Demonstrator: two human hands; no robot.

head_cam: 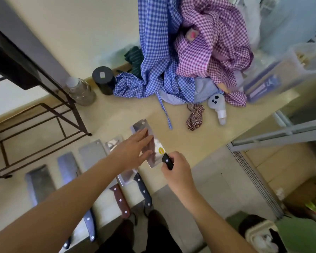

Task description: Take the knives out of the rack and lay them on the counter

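Several cleavers lie side by side on the beige counter (117, 114), blades away from me: a dark one (39, 181) at the left, then a grey one (68, 166), a bright one (92, 152) with a brown handle (121, 200), and one with a black handle (143, 189). My right hand (177, 170) is shut on the black handle (167, 161) of a further cleaver (153, 147) with a yellow sticker, at the right end of the row. My left hand (133, 150) rests flat, fingers spread, on that blade. The dark metal rack (44, 114) stands at the left.
Blue and purple checked cloths (181, 57) hang and pile at the back of the counter. A black canister (104, 80) and a clear bottle (80, 90) stand near the rack. A small white spray bottle (219, 106) and a knotted cloth (195, 116) lie to the right. Plastic boxes (281, 70) sit far right.
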